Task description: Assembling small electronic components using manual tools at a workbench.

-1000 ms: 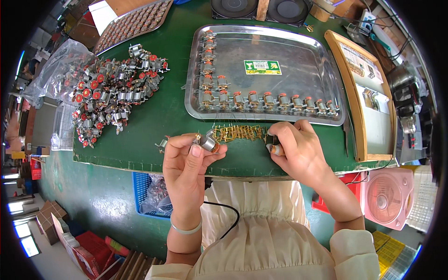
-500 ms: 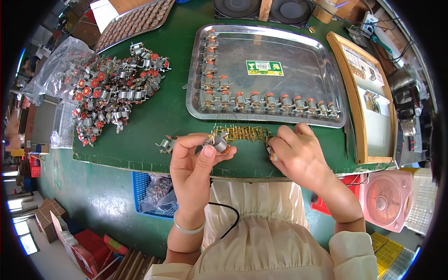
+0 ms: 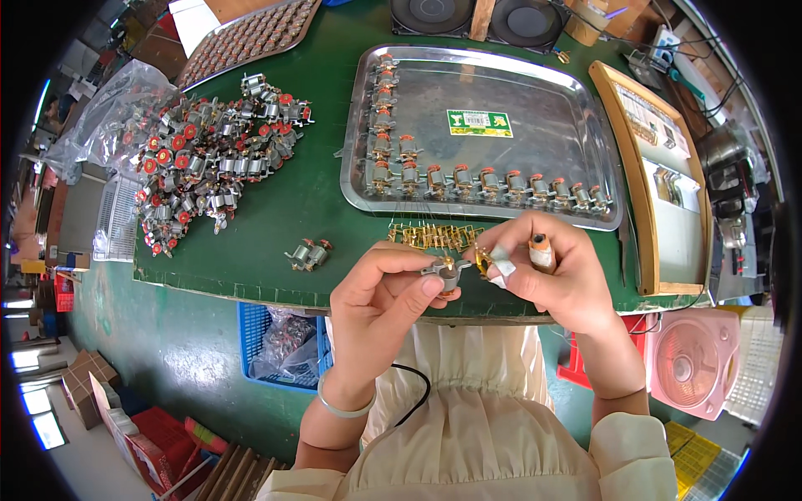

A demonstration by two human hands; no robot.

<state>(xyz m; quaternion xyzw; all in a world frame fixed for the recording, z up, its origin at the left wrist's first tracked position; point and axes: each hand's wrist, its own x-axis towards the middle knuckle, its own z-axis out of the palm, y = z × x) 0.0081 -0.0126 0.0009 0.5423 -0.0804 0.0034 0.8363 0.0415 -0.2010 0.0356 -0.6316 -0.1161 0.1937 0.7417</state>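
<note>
My left hand [image 3: 380, 309] pinches a small silver electric motor [image 3: 449, 280] between thumb and fingers, its brass-tipped end facing up. Close beside it, my right hand [image 3: 568, 280] grips a small brass bracket [image 3: 482, 260] at its fingertips, almost touching the motor. White wrapping shows at those fingertips. A short round stick with a dark end [image 3: 541, 250] also pokes out of my right hand; its kind is unclear. Behind both hands lies a row of brass brackets [image 3: 430, 235]. Two loose motors [image 3: 309, 255] rest on the green table left of my left hand.
Motors line the left and near sides of a metal tray [image 3: 535, 92]. A heap of motors [image 3: 200, 167] spills from a plastic bag [image 3: 109, 117] at left. On the right stands a wooden-framed box [image 3: 647, 242]. Two speaker-like black units [image 3: 526, 21] sit at the back.
My right hand has lifted a brass bracket from the row and turned toward the motor. My left hand has moved right and turned the motor upright. A second loose motor now shows at left.
</note>
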